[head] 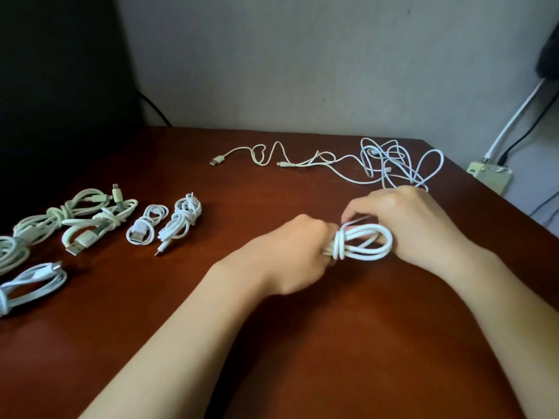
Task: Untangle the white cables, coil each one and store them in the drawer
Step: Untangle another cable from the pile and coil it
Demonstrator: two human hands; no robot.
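Right of centre, the left hand (pixel 298 252) grips a coiled cable (pixel 360 241) while the right hand (pixel 402 225) pinches its end — likely wrapping it. Next: secure it; a tangle (pixel 390 164) waits behind.

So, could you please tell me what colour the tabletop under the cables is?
The tabletop is dark reddish-brown, shown best in the head view.

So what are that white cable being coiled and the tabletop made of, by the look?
The coiled cable seems to have a smooth white plastic or rubbery jacket: it bends into tight loops and shines faintly. The table looks like reddish-brown wood or laminate with a semi-gloss finish: it shows soft reflections, but no grain clear enough to settle which.
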